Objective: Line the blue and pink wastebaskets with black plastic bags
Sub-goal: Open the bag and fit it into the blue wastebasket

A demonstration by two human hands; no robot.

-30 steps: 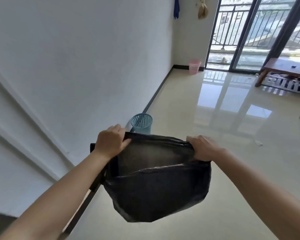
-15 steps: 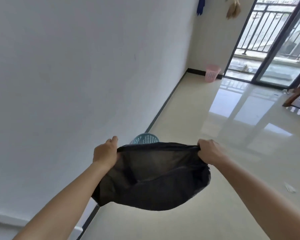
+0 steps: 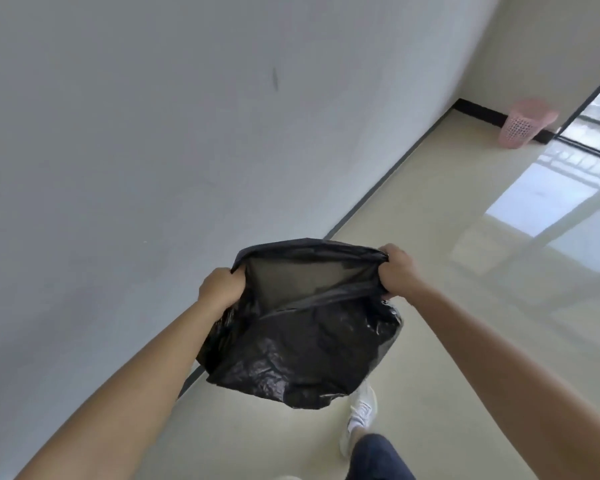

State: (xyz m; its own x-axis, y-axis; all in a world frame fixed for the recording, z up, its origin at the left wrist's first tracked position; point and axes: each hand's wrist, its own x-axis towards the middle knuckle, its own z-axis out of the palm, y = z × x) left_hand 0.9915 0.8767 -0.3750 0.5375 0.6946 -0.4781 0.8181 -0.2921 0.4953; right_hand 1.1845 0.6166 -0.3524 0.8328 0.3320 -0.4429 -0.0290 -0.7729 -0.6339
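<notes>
A black plastic bag (image 3: 302, 344) hangs in front of me with its mouth stretched open. My left hand (image 3: 220, 289) grips the left side of its rim and my right hand (image 3: 397, 271) grips the right side. The pink wastebasket (image 3: 523, 124) stands far off at the corner by the balcony door, blurred. The blue wastebasket is hidden, most likely behind the bag.
A white wall (image 3: 153, 133) with a dark skirting runs along the left. Glossy cream floor (image 3: 447, 237) spreads to the right. My leg and white shoe (image 3: 361, 414) step forward below the bag. The balcony door frame (image 3: 593, 95) is at the far right.
I have moved closer to the wall and forward. The blue wastebasket, seen above the bag before, is now covered by it. Both hands keep their grip on the bag's rim.
</notes>
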